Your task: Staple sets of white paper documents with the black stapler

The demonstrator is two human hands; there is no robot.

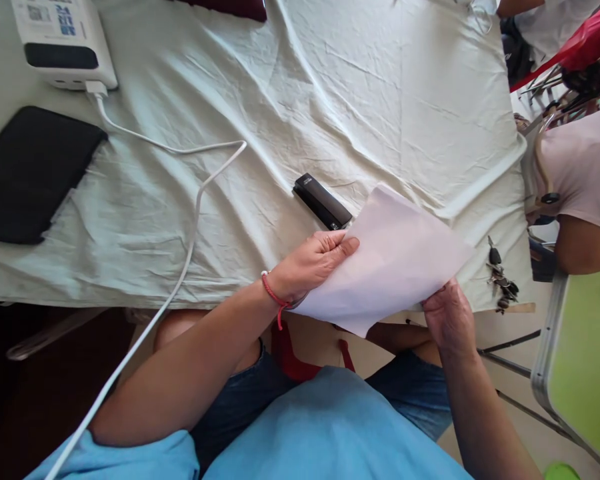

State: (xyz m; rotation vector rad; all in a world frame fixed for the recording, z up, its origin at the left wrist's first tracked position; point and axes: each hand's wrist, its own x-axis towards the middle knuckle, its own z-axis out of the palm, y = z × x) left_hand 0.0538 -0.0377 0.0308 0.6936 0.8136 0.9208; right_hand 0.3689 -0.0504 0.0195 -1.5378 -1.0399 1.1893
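A white sheet of paper (395, 257) is held up over the table's front edge, tilted, between my two hands. My left hand (317, 260) pinches its left side, thumb on top and fingers beneath. At the right corner, my right hand (449, 312) grips the paper, with its fingers partly hidden behind it. Just beyond my left hand lies a black stapler (323, 202) on the tablecloth, its near end close to the paper.
A pale cloth (180, 207) covers the table. At left are a white power bank (63, 40) with a white cable (197, 200) and a black pouch (35, 173). Keys (501, 277) lie at the right edge. A green table (587, 373) and another person's arm (587, 247) are further right.
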